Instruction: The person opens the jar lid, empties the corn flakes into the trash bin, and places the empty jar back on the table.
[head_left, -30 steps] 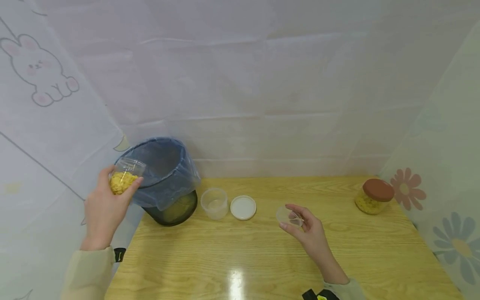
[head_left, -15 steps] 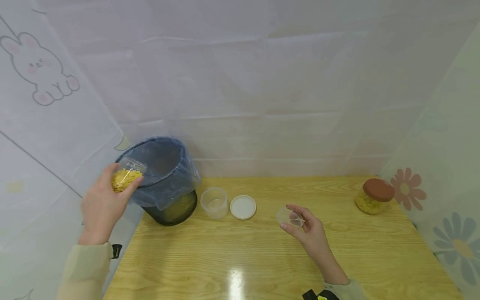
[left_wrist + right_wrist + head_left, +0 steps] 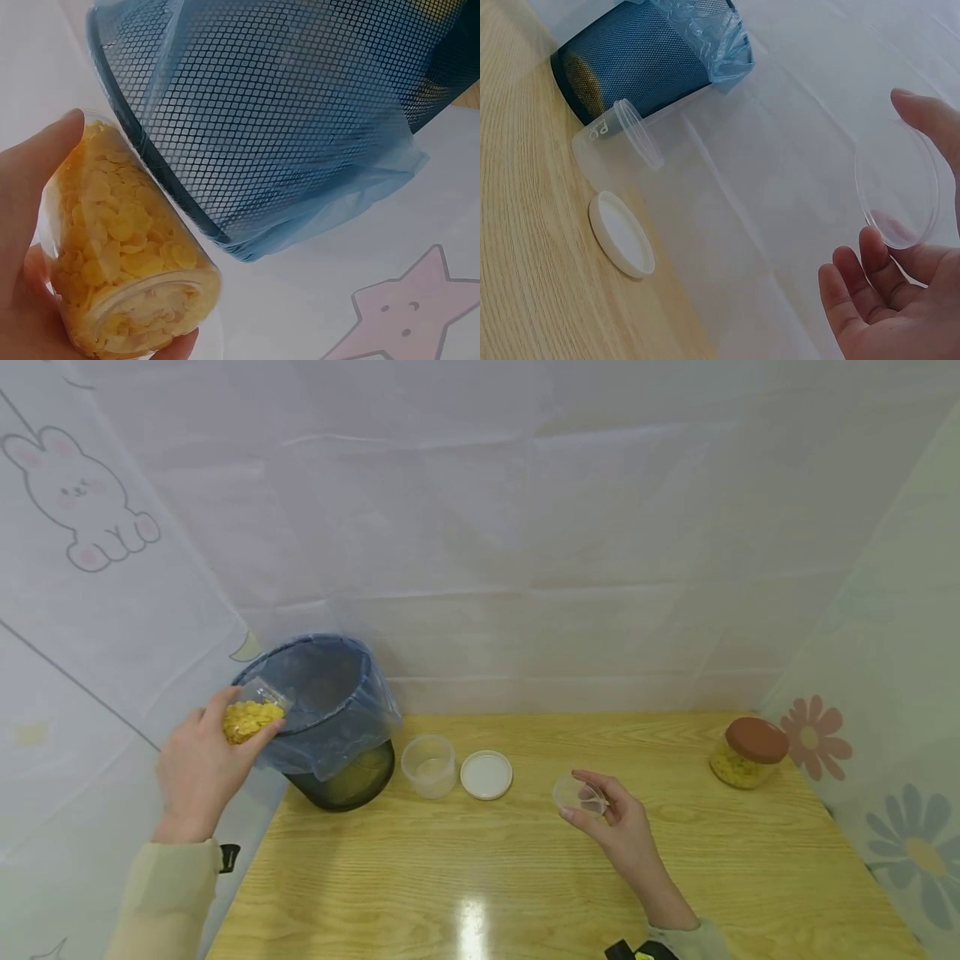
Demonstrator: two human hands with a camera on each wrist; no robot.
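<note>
My left hand [image 3: 198, 768] grips a clear jar [image 3: 264, 697] of yellow flakes [image 3: 124, 240], tipped on its side at the near rim of a mesh wastebasket [image 3: 337, 785]. The jar's mouth points over the basket's opening, which a blue bin bag [image 3: 360, 727] lines. In the left wrist view the jar's base [image 3: 150, 315] faces the camera, and the mouth is hidden. Over the table, my right hand [image 3: 622, 827] pinches a clear round lid [image 3: 896, 184] by its edge between thumb and fingers.
On the wooden table [image 3: 420, 877] an open clear tub [image 3: 429, 768] stands beside the basket, with a white lid [image 3: 487, 775] to its right. At the far right stands a brown-lidded jar [image 3: 750, 753] of yellow pieces. Printed sheets [image 3: 480, 527] hang behind and at both sides.
The left hand has shifted slightly left and tipped the jar further; the flakes have spread toward its mouth. The right hand and the clear lid have stayed in place.
</note>
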